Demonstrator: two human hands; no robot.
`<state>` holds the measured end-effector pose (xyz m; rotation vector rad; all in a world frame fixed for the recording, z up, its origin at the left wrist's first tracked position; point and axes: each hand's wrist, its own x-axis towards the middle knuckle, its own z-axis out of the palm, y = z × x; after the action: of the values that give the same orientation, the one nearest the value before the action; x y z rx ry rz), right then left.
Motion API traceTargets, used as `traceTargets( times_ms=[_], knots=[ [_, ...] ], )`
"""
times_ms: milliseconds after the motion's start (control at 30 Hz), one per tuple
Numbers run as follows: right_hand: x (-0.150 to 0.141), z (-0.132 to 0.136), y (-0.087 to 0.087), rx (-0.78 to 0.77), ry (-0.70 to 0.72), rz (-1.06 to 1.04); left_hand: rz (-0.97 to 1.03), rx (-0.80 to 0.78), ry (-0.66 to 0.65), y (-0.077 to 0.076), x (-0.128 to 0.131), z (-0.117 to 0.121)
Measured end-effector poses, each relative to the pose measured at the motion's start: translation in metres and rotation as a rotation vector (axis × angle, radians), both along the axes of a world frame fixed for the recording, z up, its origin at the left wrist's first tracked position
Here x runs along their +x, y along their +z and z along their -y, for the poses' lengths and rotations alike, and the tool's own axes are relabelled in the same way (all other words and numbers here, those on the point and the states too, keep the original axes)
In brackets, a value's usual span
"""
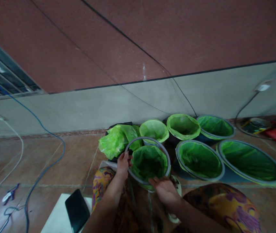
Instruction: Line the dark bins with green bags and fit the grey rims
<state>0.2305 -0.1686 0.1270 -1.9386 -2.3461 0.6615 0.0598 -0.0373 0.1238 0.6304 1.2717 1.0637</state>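
Note:
A small bin lined with a green garbage bag point(150, 161) stands in front of me between my knees. A grey plastic ring point(159, 141) lies around its mouth, with the far side raised above the bag's edge. My left hand point(123, 165) is closed on the left side of this ring. At the near rim, my right hand point(164, 191) has its fingers bent over the ring and the bag edge. Its thumb is hidden. A crumpled green garbage bag point(115, 142) lies just beyond my left hand.
Several lined bins stand right and behind: one with a pale green liner point(153, 129) and a large ringed bin point(249, 161) among them. A black phone point(77, 210) rests on a white board point(58, 213) at my left. A blue cable point(41, 176) crosses the tiled floor.

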Motion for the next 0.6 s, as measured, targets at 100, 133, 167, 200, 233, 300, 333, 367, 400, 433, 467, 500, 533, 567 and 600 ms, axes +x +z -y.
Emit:
traceTargets(
  times_ms=[100, 133, 167, 200, 233, 300, 333, 367, 400, 433, 467, 500, 533, 567, 600],
  knots=[
    [0.023, -0.012, 0.011, 0.096, -0.077, -0.195, 0.062, 0.014, -0.004, -0.008, 0.004, -0.002],
    [0.036, -0.021, 0.013, 0.184, -0.169, -0.265, 0.088, -0.016, 0.001, -0.013, 0.007, -0.002],
    [0.050, -0.033, 0.013, 0.286, -0.296, -0.292, 0.111, -0.053, 0.010, -0.018, 0.010, -0.002],
    [0.064, -0.047, 0.010, 0.386, -0.423, -0.279, 0.132, -0.087, 0.022, -0.022, 0.013, -0.003],
    [0.078, -0.062, 0.005, 0.441, -0.538, -0.244, 0.154, -0.113, 0.038, -0.026, 0.016, -0.005],
    [0.102, -0.093, -0.013, 0.368, -0.727, -0.224, 0.203, -0.139, 0.065, -0.030, 0.020, -0.010],
    [0.111, -0.107, -0.024, 0.285, -0.809, -0.232, 0.228, -0.138, 0.082, -0.030, 0.020, -0.014],
    [0.117, -0.118, -0.037, 0.206, -0.887, -0.246, 0.248, -0.133, 0.106, -0.029, 0.018, -0.019],
    [0.120, -0.127, -0.049, 0.137, -0.936, -0.260, 0.267, -0.127, 0.133, -0.026, 0.016, -0.025],
    [0.120, -0.134, -0.062, 0.095, -0.951, -0.263, 0.287, -0.122, 0.159, -0.023, 0.012, -0.032],
    [0.117, -0.139, -0.074, 0.080, -0.932, -0.252, 0.307, -0.118, 0.187, -0.019, 0.008, -0.038],
    [0.111, -0.142, -0.085, 0.085, -0.879, -0.222, 0.329, -0.114, 0.213, -0.016, 0.004, -0.045],
    [0.104, -0.144, -0.094, 0.107, -0.806, -0.173, 0.348, -0.114, 0.238, -0.014, 0.001, -0.050],
    [0.096, -0.145, -0.102, 0.136, -0.726, -0.109, 0.364, -0.116, 0.259, -0.013, -0.001, -0.053],
    [0.088, -0.147, -0.108, 0.161, -0.655, -0.043, 0.374, -0.121, 0.279, -0.013, -0.002, -0.055]
  ],
)
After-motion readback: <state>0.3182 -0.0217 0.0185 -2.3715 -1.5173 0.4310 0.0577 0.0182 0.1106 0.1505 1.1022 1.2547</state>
